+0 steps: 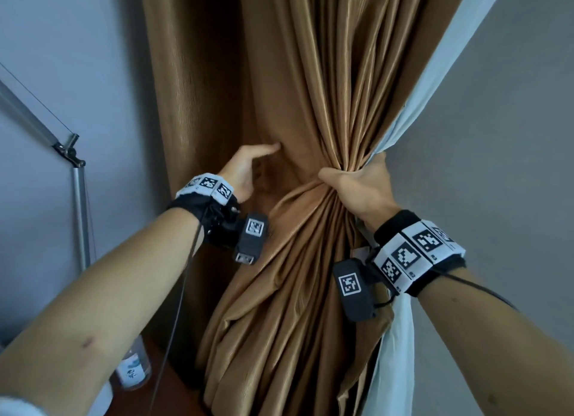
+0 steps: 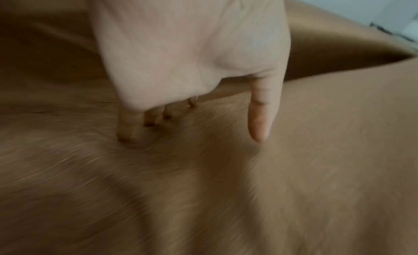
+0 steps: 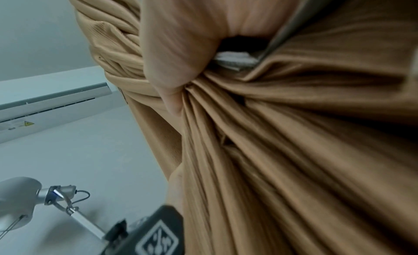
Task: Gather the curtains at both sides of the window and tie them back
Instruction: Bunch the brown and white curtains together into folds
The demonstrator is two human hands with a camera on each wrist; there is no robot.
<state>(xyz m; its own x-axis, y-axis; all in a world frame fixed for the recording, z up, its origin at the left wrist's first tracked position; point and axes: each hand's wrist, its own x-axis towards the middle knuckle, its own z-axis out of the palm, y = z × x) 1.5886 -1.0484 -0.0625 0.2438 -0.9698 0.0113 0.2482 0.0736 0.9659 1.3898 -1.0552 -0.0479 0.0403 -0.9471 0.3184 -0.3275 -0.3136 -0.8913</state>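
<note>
A tan-brown curtain (image 1: 310, 105) hangs in front of me, with a pale white lining (image 1: 435, 83) along its right edge. My right hand (image 1: 357, 185) grips the curtain bunched into a tight waist, fingers wrapped round the folds; in the right wrist view the thumb (image 3: 172, 101) presses into the gathered pleats (image 3: 271, 133). My left hand (image 1: 248, 164) lies against the loose cloth left of the bunch. Its fingers (image 2: 126, 130) are straight and push into the fabric (image 2: 203, 187), with the thumb (image 2: 260, 119) spread apart. No tie-back band shows.
A metal lamp arm (image 1: 77, 179) with a joint stands at the left by the grey wall (image 1: 62, 58). A clear bottle (image 1: 133, 369) stands on a dark wooden surface (image 1: 174, 387) at the lower left. An air conditioner (image 3: 45, 101) hangs on the wall.
</note>
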